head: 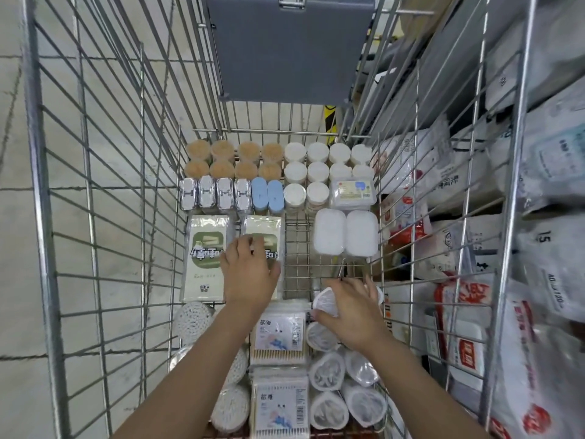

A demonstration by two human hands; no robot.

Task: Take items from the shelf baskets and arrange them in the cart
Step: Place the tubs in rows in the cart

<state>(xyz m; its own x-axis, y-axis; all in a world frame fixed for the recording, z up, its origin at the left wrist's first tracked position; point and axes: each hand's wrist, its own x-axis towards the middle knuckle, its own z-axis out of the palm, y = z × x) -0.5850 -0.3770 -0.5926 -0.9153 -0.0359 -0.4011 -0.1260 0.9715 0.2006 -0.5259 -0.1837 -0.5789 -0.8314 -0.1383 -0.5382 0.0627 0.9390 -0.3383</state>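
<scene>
Wire cart (95, 191) seen from above, floor at left. At the cart's near left lay rolls of cotton swabs (193, 321). Beyond them two green-label flat packs sat side by side: left pack (205, 248), right pack (262, 229). Left hand (250, 270) rested flat on the right pack, fingers (253, 245) straight and spread, gripping nothing. Far end held rows of tan-topped jars (221, 160), foil-topped boxes (215, 193), two blue cases (267, 193), then white-lidded jars (318, 163). Two cotton-bud packs (278, 335) lay near centre between the forearms. Two white tubs (345, 232) stood right of the bare wire floor. Right hand (351, 312) held a clear bagged bundle (326, 302), fingers curled round it, above more such bundles (342, 394) stacked at near right. Shelf (512, 185) with white bagged goods stood outside the cart on the right, blurred.
</scene>
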